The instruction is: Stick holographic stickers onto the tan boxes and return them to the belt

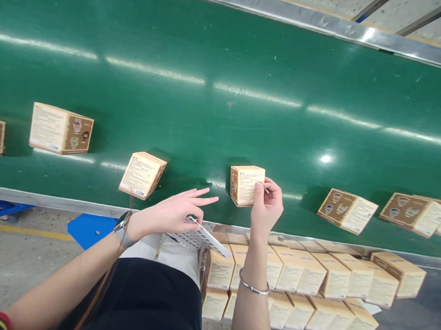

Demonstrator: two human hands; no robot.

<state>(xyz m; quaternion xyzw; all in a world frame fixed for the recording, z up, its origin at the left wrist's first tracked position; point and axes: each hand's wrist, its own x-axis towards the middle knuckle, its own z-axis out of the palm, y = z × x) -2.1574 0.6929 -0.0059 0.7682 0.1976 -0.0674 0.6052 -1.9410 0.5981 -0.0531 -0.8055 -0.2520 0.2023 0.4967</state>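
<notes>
pinching a sheet (pixel 197 239) in the left hand (pixel 178 213), touching a box (pixel 246 182) on the green belt (pixel 223 120) with the right hand (pixel 268 208), can't tell if gripping. probably light, stiff, dentable; best held by opposite sides.

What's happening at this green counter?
Someone's left hand holds a sheet with a grid pattern, while their right hand has its fingertips at the edge of a small printed box; whether it grips the box is unclear. More boxes sit spaced along the green surface, and two rows of boxes stand beside it.
</notes>
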